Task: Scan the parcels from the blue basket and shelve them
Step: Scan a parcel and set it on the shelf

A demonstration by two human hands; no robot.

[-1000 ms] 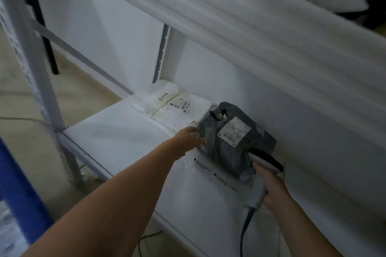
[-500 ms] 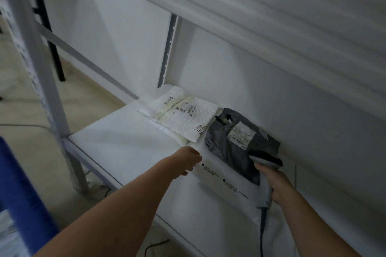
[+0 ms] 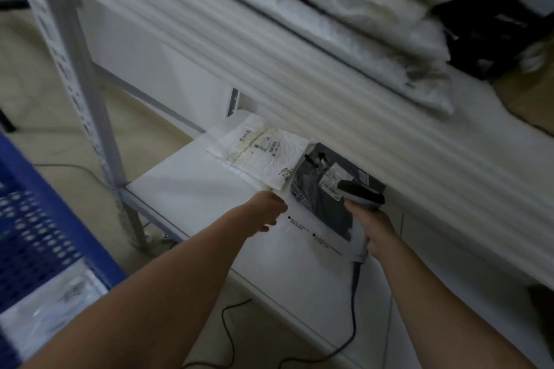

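Note:
A dark grey parcel (image 3: 317, 198) with a white label lies on the lower white shelf (image 3: 192, 186), on top of a flat white mailer (image 3: 311, 237). Two white parcels (image 3: 263, 156) lie just left of it. My right hand (image 3: 374, 228) grips a handheld scanner (image 3: 361, 198) whose head hovers over the grey parcel's label. My left hand (image 3: 266, 210) hangs over the shelf in front of the parcels with fingers loosely curled, holding nothing. The blue basket (image 3: 39, 234) stands at the left with a white parcel (image 3: 51, 311) inside.
An upper shelf (image 3: 314, 69) carries a stack of white parcels (image 3: 374, 18) and a black bag (image 3: 485, 33). A white upright post (image 3: 87, 105) stands at the shelf's left corner. The scanner's black cable (image 3: 353, 308) trails down to the floor.
My left hand has let go of the grey parcel and drawn back toward me. The parcel now lies flat on the shelf. The view has tilted up and back, showing the upper shelf and basket.

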